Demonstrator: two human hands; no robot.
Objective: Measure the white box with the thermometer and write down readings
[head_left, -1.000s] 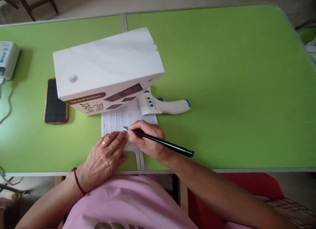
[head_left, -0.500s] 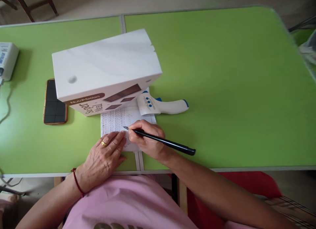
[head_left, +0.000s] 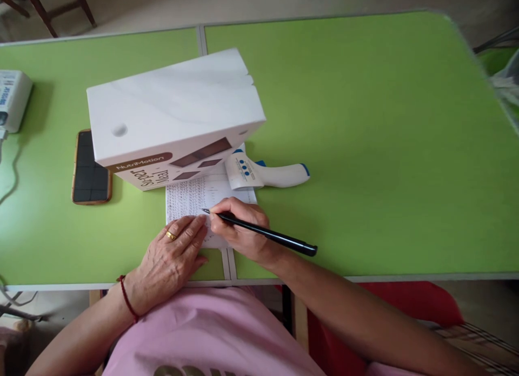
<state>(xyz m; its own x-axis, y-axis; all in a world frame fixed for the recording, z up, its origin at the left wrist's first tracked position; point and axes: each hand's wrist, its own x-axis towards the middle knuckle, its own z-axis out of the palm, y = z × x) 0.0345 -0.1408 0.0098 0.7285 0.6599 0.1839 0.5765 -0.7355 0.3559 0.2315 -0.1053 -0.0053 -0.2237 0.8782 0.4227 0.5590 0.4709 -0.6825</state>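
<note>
A black pen (head_left: 270, 234) is pinched in my right hand (head_left: 241, 224), its tip on or just over the paper (head_left: 214, 189). Rows of small handwriting cover much of the sheet's left part. My left hand (head_left: 174, 251) lies flat, fingers stretched out, across the sheet's lower left corner and the table edge. At the back of the paper stands a tall white NutriMotion box (head_left: 174, 105), which hides the far part of the sheet. A white and blue infrared thermometer (head_left: 267, 174) rests on the paper's upper right, its handle pointing right.
Left of the box, a phone (head_left: 91, 173) in a brown case lies on the green table (head_left: 365, 121). A white power strip (head_left: 14, 100) with a cable sits at the far left. A metal seam (head_left: 229, 265) crosses the table. Beneath the right side is a red seat (head_left: 405, 305).
The pen's rear end has shifted slightly left, and my right hand with it, by a very small amount. My left hand, the paper and the box stay in place.
</note>
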